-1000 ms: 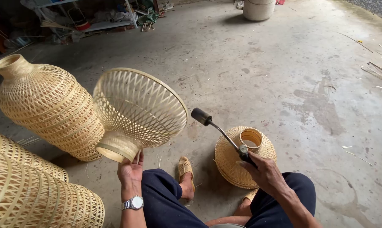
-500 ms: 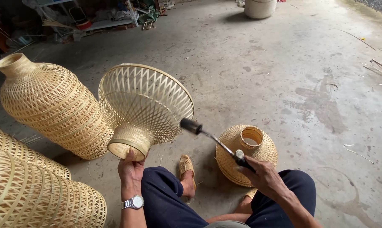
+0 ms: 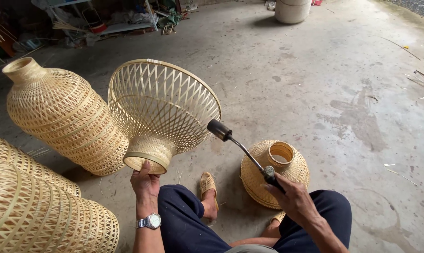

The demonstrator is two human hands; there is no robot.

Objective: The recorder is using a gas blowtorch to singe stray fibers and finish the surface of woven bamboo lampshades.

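Observation:
My left hand (image 3: 145, 182), with a wristwatch on the wrist, grips the narrow neck of an open-weave bamboo lampshade (image 3: 162, 107) and holds it tilted, wide mouth facing up and to the right. My right hand (image 3: 294, 199) grips the handle of a black gas torch (image 3: 240, 145). Its dark nozzle points at the shade's lower right wall, close to the weave. No flame is visible. I sit with my dark-trousered knees below both hands.
A tall woven bamboo vase shape (image 3: 64, 115) stands left of the shade. Two larger woven pieces (image 3: 38, 206) lie at the lower left. A small domed woven shade (image 3: 275, 171) rests on the concrete floor (image 3: 324, 93) by my right knee. A white bucket (image 3: 292, 10) and clutter stand far back.
My left hand has turned and raised the lampshade, bringing its mouth more upward. The torch nozzle has moved left, closer to the shade's wall.

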